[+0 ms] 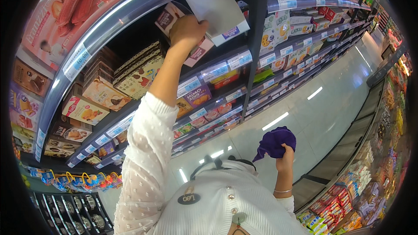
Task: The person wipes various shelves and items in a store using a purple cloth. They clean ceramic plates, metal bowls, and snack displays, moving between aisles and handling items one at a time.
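Observation:
My left hand [187, 31] reaches into a shelf bay, curled over a pink carton [199, 52] with its fingertips hidden. A second carton face with a dark label [166, 19] shows just beyond the knuckles. Beside my thumb, a white carton with a purple label [228, 29] leans at a tilt. Down at my right side, above the floor, my right hand [284, 156] grips a bunched purple cloth [276, 142].
Stacked biscuit cartons [138, 71] fill the shelf to the left. A curved upper shelf edge with price tags [130, 9] overhangs my left arm. A dark upright post [253, 45] divides the bays. Packaged snacks [339, 202] line the right side, across the tiled floor [300, 114].

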Demonstrator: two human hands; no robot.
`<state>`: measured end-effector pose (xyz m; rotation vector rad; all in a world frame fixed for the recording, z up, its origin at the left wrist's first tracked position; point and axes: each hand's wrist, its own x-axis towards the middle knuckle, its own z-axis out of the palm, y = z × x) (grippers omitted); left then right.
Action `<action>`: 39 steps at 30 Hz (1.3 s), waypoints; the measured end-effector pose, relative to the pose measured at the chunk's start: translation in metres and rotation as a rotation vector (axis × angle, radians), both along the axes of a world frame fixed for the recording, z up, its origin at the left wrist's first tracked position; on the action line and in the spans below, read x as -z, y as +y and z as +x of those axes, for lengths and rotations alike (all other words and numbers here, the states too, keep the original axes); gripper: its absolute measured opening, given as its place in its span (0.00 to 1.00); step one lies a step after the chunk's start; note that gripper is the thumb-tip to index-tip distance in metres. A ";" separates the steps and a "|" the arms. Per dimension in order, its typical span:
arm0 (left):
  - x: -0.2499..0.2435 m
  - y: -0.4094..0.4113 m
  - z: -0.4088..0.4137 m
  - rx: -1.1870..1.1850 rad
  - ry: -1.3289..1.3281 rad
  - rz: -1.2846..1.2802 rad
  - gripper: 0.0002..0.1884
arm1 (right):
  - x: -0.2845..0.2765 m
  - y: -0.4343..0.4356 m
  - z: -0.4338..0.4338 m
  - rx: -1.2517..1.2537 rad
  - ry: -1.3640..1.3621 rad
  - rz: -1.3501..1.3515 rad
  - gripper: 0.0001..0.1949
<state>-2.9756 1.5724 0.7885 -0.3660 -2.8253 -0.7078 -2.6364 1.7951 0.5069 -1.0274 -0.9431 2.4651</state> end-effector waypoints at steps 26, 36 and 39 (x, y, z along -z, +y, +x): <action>0.133 -0.121 0.312 0.483 0.014 0.072 0.09 | -0.180 -0.051 -0.068 -0.150 0.291 0.869 0.20; 0.156 -0.129 0.331 0.077 -0.264 0.020 0.11 | -0.199 -0.148 -0.386 -0.891 0.355 2.350 0.26; 0.166 -0.117 0.329 -0.063 -0.330 0.075 0.12 | -0.172 -0.173 -0.455 -1.002 0.729 2.498 0.29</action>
